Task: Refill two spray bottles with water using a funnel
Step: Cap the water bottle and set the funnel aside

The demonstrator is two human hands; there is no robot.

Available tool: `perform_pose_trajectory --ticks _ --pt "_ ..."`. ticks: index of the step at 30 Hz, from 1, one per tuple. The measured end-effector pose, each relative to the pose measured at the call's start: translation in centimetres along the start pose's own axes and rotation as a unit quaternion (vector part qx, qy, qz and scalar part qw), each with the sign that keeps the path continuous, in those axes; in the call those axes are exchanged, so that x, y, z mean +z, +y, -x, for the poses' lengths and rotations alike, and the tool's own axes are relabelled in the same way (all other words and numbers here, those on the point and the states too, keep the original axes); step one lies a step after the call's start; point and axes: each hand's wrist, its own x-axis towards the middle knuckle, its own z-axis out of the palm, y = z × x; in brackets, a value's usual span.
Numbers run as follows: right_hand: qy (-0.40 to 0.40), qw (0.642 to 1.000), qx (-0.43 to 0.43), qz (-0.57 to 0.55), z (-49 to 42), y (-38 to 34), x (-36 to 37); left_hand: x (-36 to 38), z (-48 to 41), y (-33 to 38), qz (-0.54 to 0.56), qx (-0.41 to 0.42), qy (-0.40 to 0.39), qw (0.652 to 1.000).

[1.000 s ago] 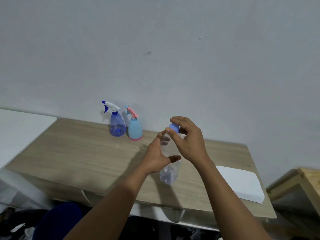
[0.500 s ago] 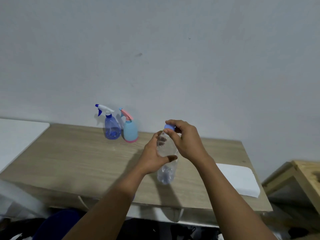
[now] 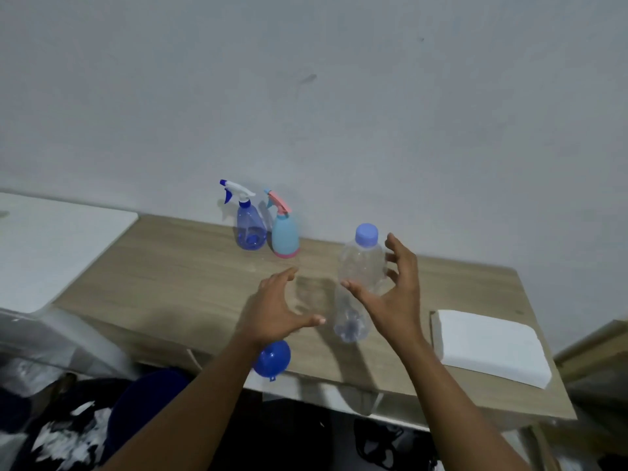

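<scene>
A clear plastic water bottle [image 3: 360, 266] with a blue cap [image 3: 366, 232] on it stands upright on the wooden table [image 3: 170, 266]. My right hand [image 3: 397, 297] is spread wide around its right side, thumb in front and fingers behind, not gripping. My left hand [image 3: 275, 311] hovers open to the bottle's left, apart from it. A blue funnel [image 3: 272, 360] lies near the table's front edge, partly under my left forearm. At the back by the wall stand a translucent blue spray bottle [image 3: 249, 229] and a light-blue spray bottle with a pink trigger [image 3: 284, 236].
A folded white cloth [image 3: 486, 345] lies at the table's right end. A white surface [image 3: 51, 243] adjoins the table on the left. A wooden piece of furniture [image 3: 605, 338] stands at the far right. A round blue object [image 3: 146, 396] sits below the table's front edge.
Both hands have let go of the water bottle and spread apart. Before, my left hand held its body and my right hand gripped the cap. The funnel has come into view.
</scene>
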Motion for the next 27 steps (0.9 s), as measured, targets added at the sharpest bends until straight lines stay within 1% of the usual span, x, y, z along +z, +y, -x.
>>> perform_pose_trajectory --ticks 2,4,7,10,15,19,23,25,27 --pt "-0.032 0.998 0.054 0.003 1.6 2.7 0.7 0.3 1.8 -3.0 -0.075 -0.028 0.008 0.997" --pt "-0.055 0.993 0.104 0.008 3.1 4.9 1.6 0.9 3.6 -5.7 -0.122 -0.05 -0.004 0.991" --pt "-0.066 0.987 0.146 0.006 4.7 6.6 2.4 1.8 5.5 -8.0 -0.141 -0.113 -0.057 0.982" --pt "-0.054 0.986 0.157 -0.004 5.1 7.4 3.1 2.7 6.0 -9.5 -0.129 -0.127 -0.06 0.982" --pt "-0.046 0.981 0.185 -0.018 5.3 8.7 4.0 3.2 5.6 -11.0 -0.121 -0.117 -0.038 0.985" --pt "-0.022 0.983 0.18 -0.022 4.8 8.6 4.5 3.3 4.5 -10.3 -0.1 -0.101 -0.019 0.99" --pt "0.007 0.987 0.162 -0.013 1.3 8.5 4.8 3.4 -1.0 -8.0 -0.043 -0.084 0.018 0.995" --pt "0.004 0.99 0.143 0.001 -1.3 8.6 5.1 3.3 -5.0 -6.2 -0.047 -0.056 0.029 0.997" --pt "-0.005 0.991 0.136 0.01 -3.9 9.2 5.6 3.1 -9.2 -4.4 -0.069 -0.025 0.016 0.997"
